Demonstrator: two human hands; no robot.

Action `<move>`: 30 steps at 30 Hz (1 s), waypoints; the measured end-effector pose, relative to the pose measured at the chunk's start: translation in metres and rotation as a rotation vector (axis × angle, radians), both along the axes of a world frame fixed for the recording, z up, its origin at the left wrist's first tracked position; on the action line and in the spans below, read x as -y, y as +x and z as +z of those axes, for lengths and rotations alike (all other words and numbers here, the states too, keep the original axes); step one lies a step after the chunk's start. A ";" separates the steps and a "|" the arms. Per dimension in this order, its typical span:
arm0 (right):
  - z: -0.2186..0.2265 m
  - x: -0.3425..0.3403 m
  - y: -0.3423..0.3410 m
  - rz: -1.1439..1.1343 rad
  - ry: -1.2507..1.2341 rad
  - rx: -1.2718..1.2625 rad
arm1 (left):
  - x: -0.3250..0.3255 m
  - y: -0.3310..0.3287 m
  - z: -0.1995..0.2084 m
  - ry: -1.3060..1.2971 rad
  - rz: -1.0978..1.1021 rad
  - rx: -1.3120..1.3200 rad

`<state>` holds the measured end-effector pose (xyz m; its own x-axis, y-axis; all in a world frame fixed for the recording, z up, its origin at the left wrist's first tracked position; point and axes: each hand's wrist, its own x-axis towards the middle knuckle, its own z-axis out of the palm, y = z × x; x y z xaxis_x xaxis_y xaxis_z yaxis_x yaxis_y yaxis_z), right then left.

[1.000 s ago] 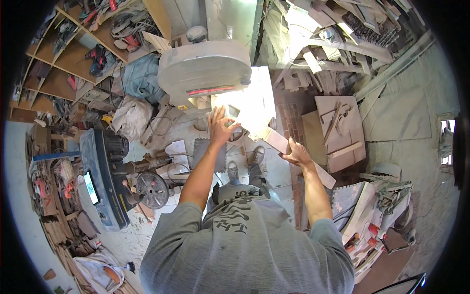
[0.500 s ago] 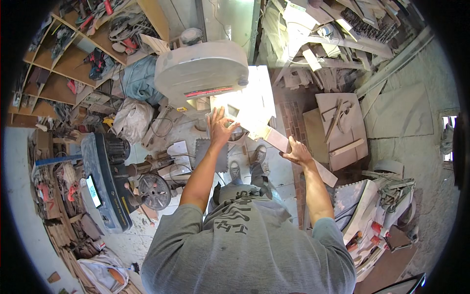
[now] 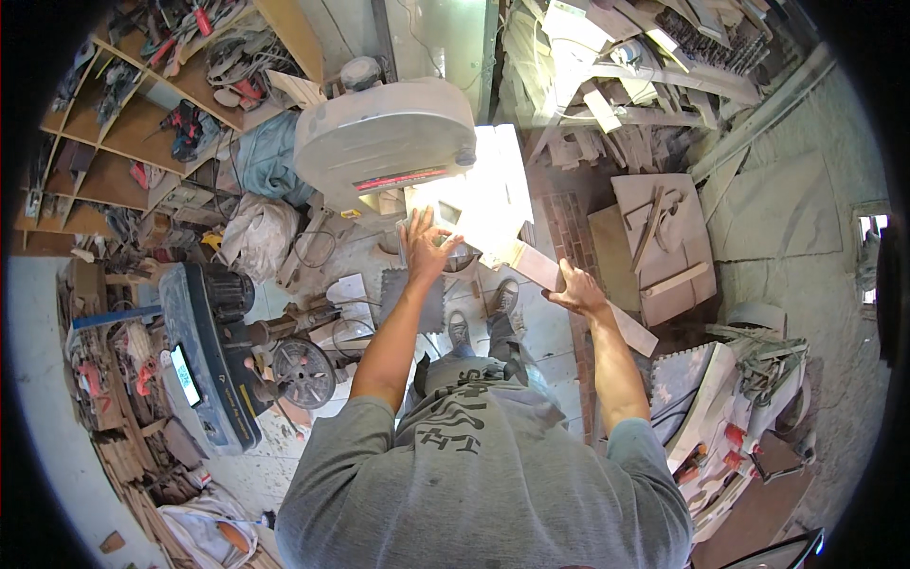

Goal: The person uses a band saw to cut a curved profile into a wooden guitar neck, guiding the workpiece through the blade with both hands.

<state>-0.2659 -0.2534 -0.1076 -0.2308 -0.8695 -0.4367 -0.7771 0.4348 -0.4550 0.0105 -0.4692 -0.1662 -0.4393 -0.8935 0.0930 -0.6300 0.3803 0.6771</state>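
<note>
A long flat wooden board [image 3: 538,267] slants from the brightly lit table [image 3: 507,175] of a band saw down towards the right. My right hand [image 3: 578,290] is closed around its edge, and the board's near end sticks out past my wrist. On the table's near left edge lies my left hand [image 3: 427,247], fingers spread and thumb pointing towards the board's far part. Glare washes out that far part, so what the left fingertips touch is unclear. The saw's big rounded grey housing [image 3: 384,137] stands just beyond my left hand and hides the blade.
A drill press [image 3: 204,356] lies to the left, near a handwheel [image 3: 303,373]. Wooden shelves [image 3: 123,175] with tools fill the upper left. Offcuts crowd a rack [image 3: 664,81] at the upper right. Leaning panels [image 3: 664,247] and scrap stand right of my right arm.
Both hands and the board keep nearly the same place. The whole view has shifted slightly, and the board's near end sits a touch further right.
</note>
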 end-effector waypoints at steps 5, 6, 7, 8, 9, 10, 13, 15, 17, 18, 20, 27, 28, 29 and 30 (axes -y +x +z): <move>0.002 0.000 -0.001 -0.005 -0.009 0.001 | 0.000 -0.001 -0.001 0.008 0.000 0.006; 0.002 0.000 -0.001 0.001 -0.025 -0.006 | 0.000 -0.001 -0.001 -0.021 0.005 -0.008; 0.001 0.000 -0.001 -0.005 -0.018 -0.035 | 0.000 -0.001 -0.001 -0.023 0.004 -0.005; 0.000 0.000 -0.002 0.009 -0.039 -0.013 | 0.000 -0.001 -0.002 -0.002 -0.003 0.013; 0.000 0.000 -0.004 0.012 -0.038 -0.013 | 0.000 -0.002 -0.002 -0.028 0.005 -0.001; -0.001 0.000 -0.005 0.008 -0.024 -0.028 | 0.000 -0.002 -0.002 -0.030 0.008 -0.001; -0.002 0.001 -0.006 0.022 -0.032 -0.041 | 0.000 -0.002 -0.002 -0.028 0.014 0.004; -0.003 0.002 -0.007 0.027 -0.050 -0.023 | 0.000 -0.003 -0.002 -0.027 0.020 0.007; -0.003 0.002 -0.007 0.026 -0.049 -0.025 | -0.001 -0.004 -0.002 -0.003 0.021 0.023; -0.003 0.002 -0.008 0.026 -0.048 -0.027 | -0.001 -0.004 -0.003 -0.027 0.028 0.010; -0.003 0.002 -0.008 0.026 -0.052 -0.024 | -0.001 -0.004 -0.003 -0.003 0.024 0.030; -0.004 0.003 -0.008 0.022 -0.053 -0.008 | 0.000 -0.004 -0.007 -0.016 0.047 0.020; -0.004 0.003 -0.008 0.016 -0.042 -0.016 | 0.000 -0.004 -0.007 -0.019 0.048 0.015; -0.004 0.003 -0.007 0.018 -0.052 -0.008 | 0.000 -0.004 -0.008 0.006 0.046 0.029; -0.005 0.003 -0.006 0.015 -0.050 -0.010 | 0.000 -0.004 -0.008 -0.023 0.051 0.008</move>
<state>-0.2723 -0.2560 -0.1123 -0.2218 -0.8936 -0.3902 -0.7881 0.4000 -0.4679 0.0063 -0.4688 -0.1742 -0.3944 -0.9122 0.1107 -0.6542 0.3633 0.6634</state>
